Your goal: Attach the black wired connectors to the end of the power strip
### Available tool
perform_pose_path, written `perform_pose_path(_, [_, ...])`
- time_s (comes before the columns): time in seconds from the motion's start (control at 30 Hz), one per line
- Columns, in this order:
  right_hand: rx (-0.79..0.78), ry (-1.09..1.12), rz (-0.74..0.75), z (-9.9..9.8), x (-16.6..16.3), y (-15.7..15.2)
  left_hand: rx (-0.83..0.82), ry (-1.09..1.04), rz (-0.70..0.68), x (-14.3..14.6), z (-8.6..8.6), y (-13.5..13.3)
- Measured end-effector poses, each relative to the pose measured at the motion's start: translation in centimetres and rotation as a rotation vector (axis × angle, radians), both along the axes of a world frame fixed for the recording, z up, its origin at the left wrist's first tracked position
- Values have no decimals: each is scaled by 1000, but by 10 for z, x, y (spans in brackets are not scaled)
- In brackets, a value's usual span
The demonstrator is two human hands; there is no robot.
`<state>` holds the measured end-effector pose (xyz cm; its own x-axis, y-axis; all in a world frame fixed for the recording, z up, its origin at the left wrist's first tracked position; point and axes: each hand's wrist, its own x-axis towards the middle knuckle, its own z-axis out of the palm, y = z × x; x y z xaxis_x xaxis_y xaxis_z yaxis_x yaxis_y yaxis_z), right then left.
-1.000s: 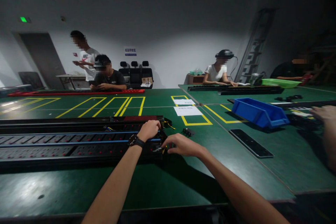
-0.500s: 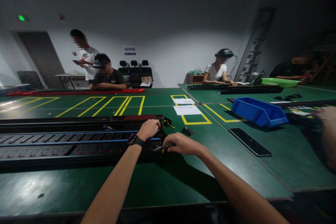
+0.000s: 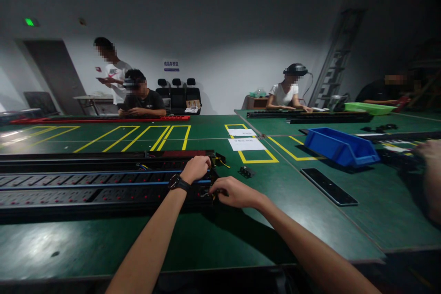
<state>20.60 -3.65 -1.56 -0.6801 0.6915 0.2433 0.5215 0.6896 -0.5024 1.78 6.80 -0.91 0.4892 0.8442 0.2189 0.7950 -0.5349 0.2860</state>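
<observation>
Green-topped desk, dim room. A long black power strip lies flat across the desk, running off toward 9 o'clock, its near end at centre. The left hand, watch on the wrist, is clenched over the top of that end. The right hand has its fingers bunched against the end face; whether they grip anything cannot be told. At 12 o'clock yellow tape lines mark bays, paper sheets beside. A blue bin and a flat black panel sit at 2 o'clock. Beyond, a white wall, office chairs against it, a ladder at 1 o'clock.
</observation>
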Motion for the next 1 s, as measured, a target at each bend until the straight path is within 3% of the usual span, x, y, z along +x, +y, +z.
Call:
perform_pose_path(0.2, [23, 111, 12, 2, -9, -5, 11, -2, -6, 0, -1, 0])
perform_pose_path(0.27, [33, 155, -51, 7, 0, 1, 20, -3, -9, 0, -2, 1])
perform_pose_path(0.4, [102, 104, -435, 15, 44, 24, 22, -5, -21, 0, -3, 2])
perform_pose_path(0.53, [65, -214, -830, 7, 99, 46, 8, -8, -22, -1, -3, 4])
perform_pose_path(0.6, [-19, -346, -891, -2, 117, 52, 4, -8, -22, -1, -3, 4])
perform_pose_path(0.73, [-98, -403, -878, -11, 126, 56, 6, -7, -19, -1, -2, 3])
perform_pose_path(0.87, [70, -270, -832, -8, 102, 52, 2, -7, -27, -1, -2, 3])
perform_pose_path(1.0, [188, 2, -462, -7, 54, 40, 8, -1, -19, -1, -3, 3])
